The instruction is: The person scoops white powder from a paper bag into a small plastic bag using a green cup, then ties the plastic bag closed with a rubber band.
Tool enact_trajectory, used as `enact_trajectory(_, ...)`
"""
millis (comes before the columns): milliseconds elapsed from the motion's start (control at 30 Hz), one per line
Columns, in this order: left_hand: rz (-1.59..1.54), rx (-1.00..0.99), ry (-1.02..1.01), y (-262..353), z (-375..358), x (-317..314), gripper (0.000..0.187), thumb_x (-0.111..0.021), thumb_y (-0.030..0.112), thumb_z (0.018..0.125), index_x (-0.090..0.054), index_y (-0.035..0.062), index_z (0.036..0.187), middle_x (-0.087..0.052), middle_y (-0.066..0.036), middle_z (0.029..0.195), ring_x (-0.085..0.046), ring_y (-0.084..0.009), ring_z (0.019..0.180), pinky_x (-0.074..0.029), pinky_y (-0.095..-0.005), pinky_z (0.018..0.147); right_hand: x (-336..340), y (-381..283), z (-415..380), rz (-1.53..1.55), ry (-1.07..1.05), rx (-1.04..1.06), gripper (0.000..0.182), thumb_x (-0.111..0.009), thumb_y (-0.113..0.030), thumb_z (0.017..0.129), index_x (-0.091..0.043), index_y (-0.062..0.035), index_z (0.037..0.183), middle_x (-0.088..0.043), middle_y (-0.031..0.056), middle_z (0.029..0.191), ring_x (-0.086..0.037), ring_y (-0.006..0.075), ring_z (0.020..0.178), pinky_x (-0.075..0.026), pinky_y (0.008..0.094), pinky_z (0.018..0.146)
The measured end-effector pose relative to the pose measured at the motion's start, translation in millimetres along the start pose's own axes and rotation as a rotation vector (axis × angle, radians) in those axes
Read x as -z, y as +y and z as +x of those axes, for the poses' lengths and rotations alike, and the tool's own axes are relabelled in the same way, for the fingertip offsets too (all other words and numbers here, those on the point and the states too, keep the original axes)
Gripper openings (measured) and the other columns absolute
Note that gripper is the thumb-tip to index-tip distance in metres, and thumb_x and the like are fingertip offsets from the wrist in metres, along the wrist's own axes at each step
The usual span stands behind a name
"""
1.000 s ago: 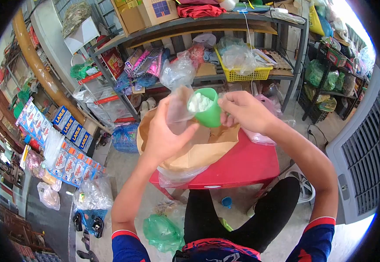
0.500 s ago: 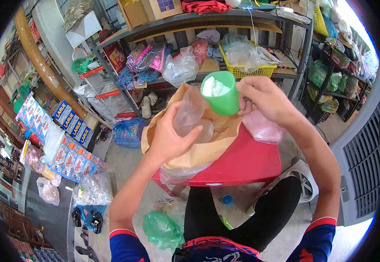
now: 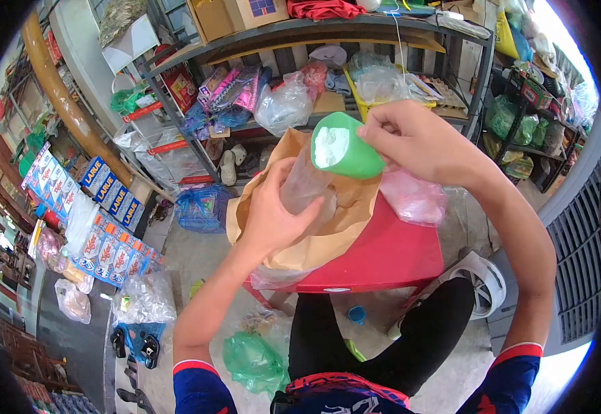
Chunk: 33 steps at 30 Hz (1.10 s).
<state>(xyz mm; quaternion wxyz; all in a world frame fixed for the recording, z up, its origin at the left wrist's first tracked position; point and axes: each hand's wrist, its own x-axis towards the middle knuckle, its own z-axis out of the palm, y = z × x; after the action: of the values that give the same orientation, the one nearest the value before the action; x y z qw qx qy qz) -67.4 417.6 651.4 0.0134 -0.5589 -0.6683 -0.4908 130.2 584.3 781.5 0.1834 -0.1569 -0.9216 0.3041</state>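
My right hand [image 3: 411, 141] grips the handle of a green plastic mug [image 3: 356, 155], which is tilted to the left. White powder [image 3: 332, 145] shows inside the mug up near its rim. Just below the rim, my left hand [image 3: 276, 207] holds a clear plastic bag [image 3: 305, 183] with its mouth upward, fingers wrapped around it. Both are over a wide-open brown paper sack [image 3: 342, 241], whose inside is partly hidden by my hands. The sack stands on a red plastic stool or small table [image 3: 404, 255].
Pink-tinted plastic bags [image 3: 416, 196] lie to the right of the sack. Behind stands a metal shelf [image 3: 342, 33] with bags and a yellow basket [image 3: 362, 107]. A grey louvred appliance [image 3: 576, 255] is close on the right. A green plastic bag [image 3: 252, 362] lies on the floor.
The mug has tipped further left, bringing its rim over the mouth of the clear bag. My right wrist has rotated and risen. My left hand has hardly moved.
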Motion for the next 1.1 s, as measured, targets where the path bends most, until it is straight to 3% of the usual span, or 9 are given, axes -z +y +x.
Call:
enact_trajectory(67, -0.003, -0.002, -0.003, 2, 0, 0, 0.071, -0.086, 0.022, 0.080, -0.055, -0.0004, 0.140, -0.068, -0.017, 0.125, -0.068, -0.0267, 0.117, -0.052, -0.0396, 0.103, -2, -4, 2, -0.084, 0.016, 0.030, 0.035, -0.059, -0.025, 0.106, -0.062, 0.0042, 0.086, -0.056, 0.0045, 0.070, -0.052, 0.0110, 0.064, -0.047, 0.0324, 0.061)
enact_trajectory(167, -0.034, 0.020, -0.017, 9, 2, 1, 0.069, -0.086, 0.022, 0.081, -0.056, -0.0009, 0.138, -0.069, -0.017, 0.124, -0.068, -0.0270, 0.116, -0.052, -0.0393, 0.102, -5, -9, 5, -0.178, 0.025, 0.087, 0.034, -0.061, -0.025, 0.102, -0.064, 0.0064, 0.089, -0.062, 0.0139, 0.074, -0.059, 0.0228, 0.066, -0.050, 0.0391, 0.068)
enact_trajectory(267, -0.017, -0.072, 0.008, 7, 8, -1, 0.069, -0.087, 0.025, 0.080, -0.055, -0.0005, 0.136, -0.072, -0.022, 0.120, -0.072, -0.0339, 0.113, -0.056, -0.0424, 0.097, -13, -1, 13, -0.250, 0.074, 0.202, 0.034, -0.062, -0.026, 0.100, -0.067, 0.0067, 0.090, -0.067, 0.0226, 0.081, -0.065, 0.0371, 0.076, -0.051, 0.0450, 0.076)
enact_trajectory(367, -0.022, -0.123, 0.042, 4, 15, -2, 0.068, -0.088, 0.026, 0.079, -0.057, -0.0016, 0.133, -0.073, -0.022, 0.116, -0.072, -0.0346, 0.109, -0.056, -0.0429, 0.095, -13, -13, 12, -0.263, 0.045, 0.170, 0.033, -0.061, -0.025, 0.099, -0.067, 0.0063, 0.091, -0.068, 0.0268, 0.087, -0.067, 0.0439, 0.086, -0.051, 0.0481, 0.082)
enact_trajectory(467, -0.011, -0.039, -0.036, 8, 23, 2, 0.071, -0.090, 0.029, 0.079, -0.058, -0.0027, 0.134, -0.071, -0.018, 0.119, -0.070, -0.0263, 0.111, -0.054, -0.0387, 0.097, -13, -21, 14, -0.307, 0.018, 0.178, 0.032, -0.061, -0.025, 0.100, -0.068, 0.0056, 0.093, -0.069, 0.0270, 0.088, -0.067, 0.0439, 0.087, -0.052, 0.0488, 0.082)
enact_trajectory(967, 0.002, -0.083, -0.082, 7, 36, 2, 0.082, -0.092, 0.037, 0.076, -0.058, -0.0071, 0.136, -0.072, -0.020, 0.120, -0.071, -0.0276, 0.111, -0.054, -0.0402, 0.098, -12, -28, 20, -0.396, -0.054, 0.184, 0.031, -0.062, -0.025, 0.099, -0.069, 0.0053, 0.095, -0.069, 0.0284, 0.088, -0.068, 0.0469, 0.088, -0.053, 0.0515, 0.082)
enact_trajectory(1100, -0.011, -0.015, -0.106, 20, 38, 5, 0.084, -0.094, 0.038, 0.074, -0.060, -0.0090, 0.135, -0.072, -0.020, 0.122, -0.070, -0.0272, 0.113, -0.054, -0.0398, 0.100, -9, -31, 21, -0.429, -0.057, 0.244, 0.033, -0.059, -0.022, 0.096, -0.070, 0.0097, 0.093, -0.069, 0.0337, 0.090, -0.069, 0.0501, 0.091, -0.054, 0.0549, 0.087)
